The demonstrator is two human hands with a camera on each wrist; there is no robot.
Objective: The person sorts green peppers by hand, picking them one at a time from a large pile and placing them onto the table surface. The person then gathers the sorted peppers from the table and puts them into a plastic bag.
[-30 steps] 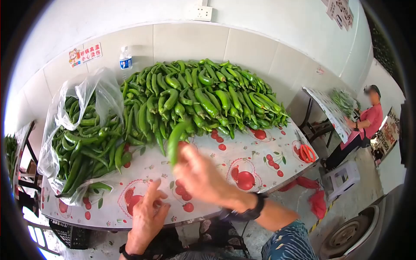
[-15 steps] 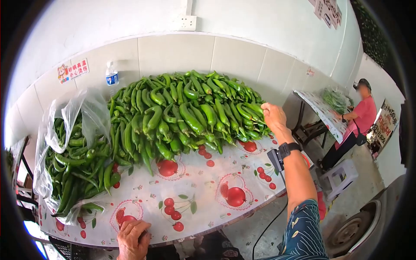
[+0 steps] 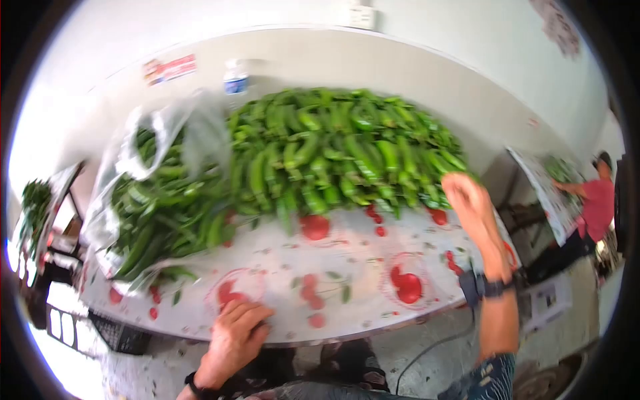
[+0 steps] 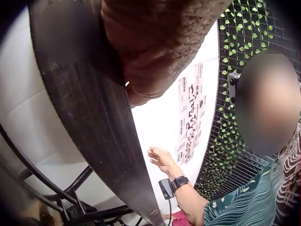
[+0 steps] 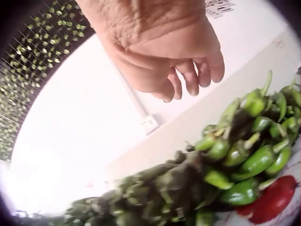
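Right hand (image 3: 465, 197) — beside pepper pile (image 3: 347, 147)

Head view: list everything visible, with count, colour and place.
pepper pile: many, green, back of table
plastic bag: one, clear, holding green peppers, left of pile
table: one, white cloth with red fruit print
water bottle: one, clear with blue label, against wall behind pile
wall socket: one, white, above pile
other person: one, pink top, far right
left hand: rests on near table edge
right hand: empty, fingers loosely curled, at pile's right end
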